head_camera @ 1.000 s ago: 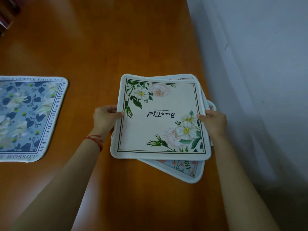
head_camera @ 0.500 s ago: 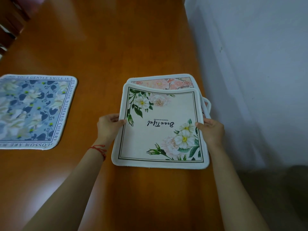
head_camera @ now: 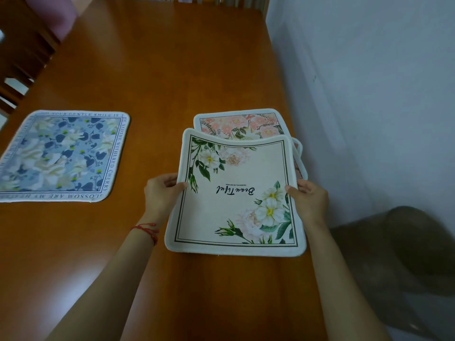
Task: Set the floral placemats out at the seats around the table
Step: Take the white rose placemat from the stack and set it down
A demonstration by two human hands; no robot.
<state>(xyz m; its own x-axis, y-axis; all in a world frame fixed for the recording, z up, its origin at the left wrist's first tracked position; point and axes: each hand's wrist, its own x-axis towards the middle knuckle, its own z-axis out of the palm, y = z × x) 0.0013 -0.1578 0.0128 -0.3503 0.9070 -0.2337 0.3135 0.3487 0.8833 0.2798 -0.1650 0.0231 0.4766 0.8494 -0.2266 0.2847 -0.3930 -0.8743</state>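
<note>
A cream placemat [head_camera: 234,210] with white flowers and the word "Beautiful" is held up off the wooden table [head_camera: 152,77], sagging in the middle. My left hand [head_camera: 161,193] grips its left edge and my right hand [head_camera: 309,200] grips its right edge. Under and beyond it a pink floral placemat [head_camera: 240,124] lies near the table's right edge, with another mat's rim [head_camera: 301,158] showing beside it. A blue floral placemat [head_camera: 61,156] lies flat at the left.
A white wall [head_camera: 369,94] runs close along the table's right edge. A dark wooden chair with a pink cushion [head_camera: 61,18] stands at the far left. A dark rounded shape [head_camera: 406,254] sits low on the right.
The cream placemat has been lifted and drawn toward me, uncovering more of the pink mat beneath. The view has tilted up, showing more of the table.
</note>
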